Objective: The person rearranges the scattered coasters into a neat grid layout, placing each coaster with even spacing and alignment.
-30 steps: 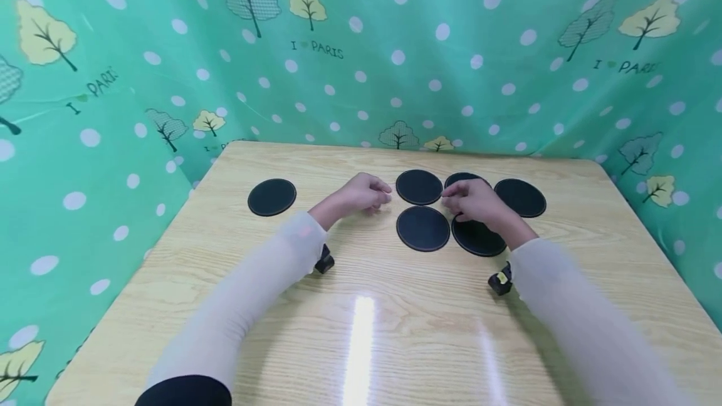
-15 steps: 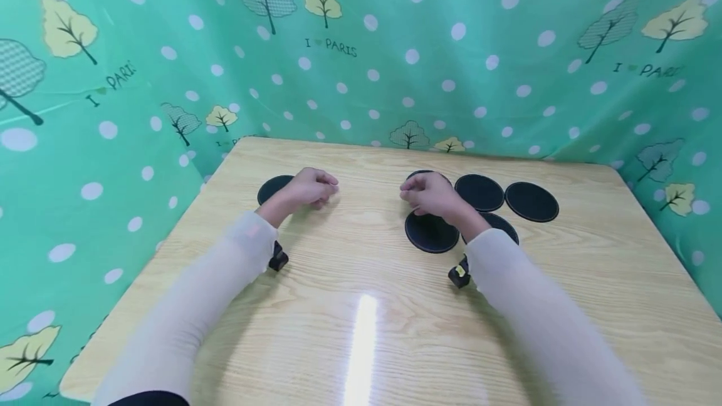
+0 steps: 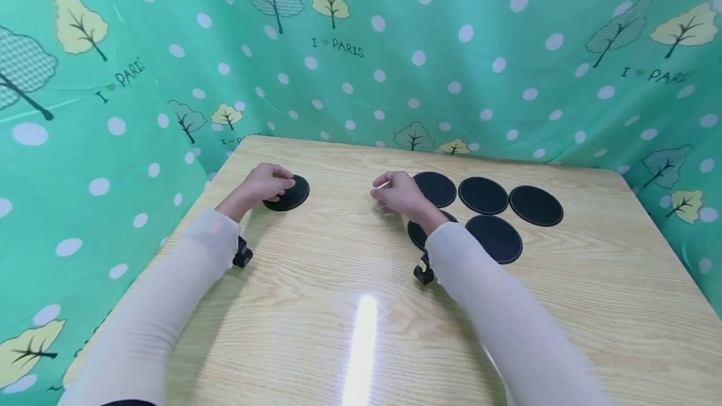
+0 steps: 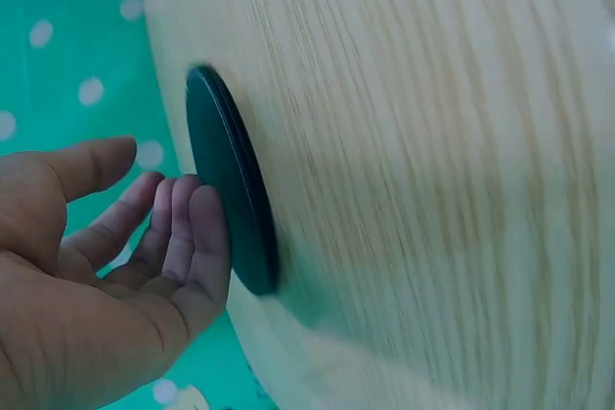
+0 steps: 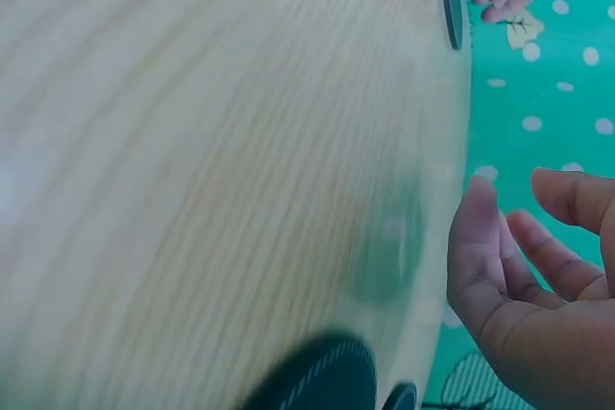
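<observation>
My left hand (image 3: pixel 266 182) is over a round black coaster (image 3: pixel 295 195) at the table's far left. In the left wrist view, the loosely bent fingers (image 4: pixel 204 256) lie right at the coaster's (image 4: pixel 229 194) face, with the thumb apart; its edge looks thick and layered. My right hand (image 3: pixel 397 193) hovers near the middle of the table, left of a group of several black coasters (image 3: pixel 483 195). Its fingers are gently curved around nothing, as the right wrist view also shows. The right wrist and forearm partly hide the front-left coaster (image 3: pixel 417 236) of that group.
The coasters on the right lie in two rows, with one coaster (image 3: pixel 536 205) at the far right. A pale wooden table (image 3: pixel 316 306) reflects a bright strip of light. Behind and left hangs a green dotted curtain (image 3: pixel 383 105).
Both hands have moved left. The left hand has come from mid-table to the left coaster; the right hand has left the coaster group. The view has turned slightly; the coasters keep their layout.
</observation>
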Available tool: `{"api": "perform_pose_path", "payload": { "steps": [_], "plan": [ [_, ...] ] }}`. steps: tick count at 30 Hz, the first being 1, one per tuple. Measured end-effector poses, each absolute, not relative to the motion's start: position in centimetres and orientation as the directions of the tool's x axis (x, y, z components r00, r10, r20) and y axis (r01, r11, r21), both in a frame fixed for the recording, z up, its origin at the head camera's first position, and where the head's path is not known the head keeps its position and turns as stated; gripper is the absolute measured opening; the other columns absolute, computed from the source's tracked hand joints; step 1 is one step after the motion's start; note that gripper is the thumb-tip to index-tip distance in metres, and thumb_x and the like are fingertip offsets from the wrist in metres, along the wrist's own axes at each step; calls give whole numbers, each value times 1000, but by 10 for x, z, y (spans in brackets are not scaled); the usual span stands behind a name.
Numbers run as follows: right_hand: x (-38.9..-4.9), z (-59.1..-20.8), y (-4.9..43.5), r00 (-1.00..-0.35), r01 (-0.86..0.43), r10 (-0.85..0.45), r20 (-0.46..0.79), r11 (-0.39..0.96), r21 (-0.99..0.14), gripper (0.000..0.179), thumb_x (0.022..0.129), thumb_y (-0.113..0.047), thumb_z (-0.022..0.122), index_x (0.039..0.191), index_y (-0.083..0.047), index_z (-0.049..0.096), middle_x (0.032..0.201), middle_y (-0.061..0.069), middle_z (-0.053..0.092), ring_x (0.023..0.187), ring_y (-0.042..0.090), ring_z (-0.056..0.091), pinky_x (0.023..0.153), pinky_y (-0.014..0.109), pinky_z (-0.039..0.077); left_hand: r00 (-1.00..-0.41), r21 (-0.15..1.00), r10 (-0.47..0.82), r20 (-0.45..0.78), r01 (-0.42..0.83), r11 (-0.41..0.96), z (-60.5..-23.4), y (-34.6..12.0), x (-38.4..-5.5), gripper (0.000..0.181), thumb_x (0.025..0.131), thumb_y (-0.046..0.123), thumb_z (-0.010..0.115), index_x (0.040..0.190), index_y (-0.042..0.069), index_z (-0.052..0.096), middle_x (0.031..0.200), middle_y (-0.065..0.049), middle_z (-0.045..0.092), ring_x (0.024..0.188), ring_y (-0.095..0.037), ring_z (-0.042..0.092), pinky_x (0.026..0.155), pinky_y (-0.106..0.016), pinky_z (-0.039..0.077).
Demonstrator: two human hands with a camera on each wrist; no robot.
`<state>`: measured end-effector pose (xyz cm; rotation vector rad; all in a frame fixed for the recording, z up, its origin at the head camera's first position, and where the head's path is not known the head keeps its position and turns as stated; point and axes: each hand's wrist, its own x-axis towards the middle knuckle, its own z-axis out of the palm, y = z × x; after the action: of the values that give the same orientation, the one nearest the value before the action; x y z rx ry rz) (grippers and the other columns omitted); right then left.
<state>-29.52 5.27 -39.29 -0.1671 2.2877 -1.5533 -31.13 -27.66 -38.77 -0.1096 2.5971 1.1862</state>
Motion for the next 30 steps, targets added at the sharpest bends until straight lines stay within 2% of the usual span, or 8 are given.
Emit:
{"api": "perform_pose_path", "payload": {
  "steps": [3, 6, 10, 17, 21, 26, 30],
  "plan": [
    [-295, -394, 39, -923, 123, -299, -242, 367, -922, 33, 102, -14, 64, 131, 1, 59, 115, 23, 65, 97, 35, 67, 83, 42, 62, -961, 708, 22, -276, -188, 681, -388, -288, -312, 39, 107, 19, 54, 140, -1, 54, 140, -25, 53, 121, -40, 57, 98, -48, 55],
    [-294, -396, 25, -923, 132, -300, -241, 341, -931, 35, 102, -13, 65, 132, 2, 58, 112, 23, 64, 94, 34, 67, 82, 41, 63, -971, 663, -16, -237, -173, 728, -391, -297, -316, 40, 106, 19, 55, 140, -2, 56, 136, -26, 56, 113, -38, 60, 90, -42, 58],
    [-292, -398, 6, -924, 128, -306, -231, 320, -939, 38, 102, -14, 65, 134, 3, 56, 106, 23, 64, 84, 31, 68, 80, 39, 63, -983, 592, -40, -177, -139, 794, -396, -306, -322, 40, 105, 19, 56, 137, -4, 58, 131, -27, 60, 109, -35, 62, 82, -38, 55],
    [-290, -403, -25, -915, 189, -303, -267, 263, -946, 34, 103, -16, 64, 131, 1, 56, 107, 23, 64, 82, 27, 68, 79, 37, 63, -985, 517, -10, -171, -98, 850, -400, -315, -326, 43, 105, 20, 54, 139, -7, 57, 137, -30, 56, 127, -44, 53, 103, -53, 49],
    [-291, -407, -39, -907, 211, -316, -280, 233, -949, 33, 103, -14, 65, 130, 2, 57, 106, 21, 65, 80, 23, 65, 77, 35, 63, -984, 484, 21, -175, -68, 872, -401, -313, -324, 45, 105, 19, 53, 140, -9, 55, 141, -30, 54, 134, -45, 48, 110, -55, 44],
    [-292, -410, -51, -895, 228, -341, -287, 202, -953, 38, 103, -13, 63, 136, 4, 54, 113, 22, 64, 89, 23, 65, 79, 33, 63, -984, 499, 56, -166, -35, 866, -400, -306, -320, 41, 105, 17, 55, 137, -9, 58, 138, -29, 57, 131, -43, 51, 110, -53, 45],
    [-293, -409, -56, -888, 243, -350, -297, 190, -951, 47, 104, -14, 62, 144, 5, 47, 121, 17, 62, 105, 25, 64, 86, 31, 61, -981, 517, 94, -171, -8, 856, -398, -300, -316, 39, 104, 16, 56, 135, -9, 59, 133, -28, 60, 126, -41, 55, 106, -52, 47]
  ]
}}
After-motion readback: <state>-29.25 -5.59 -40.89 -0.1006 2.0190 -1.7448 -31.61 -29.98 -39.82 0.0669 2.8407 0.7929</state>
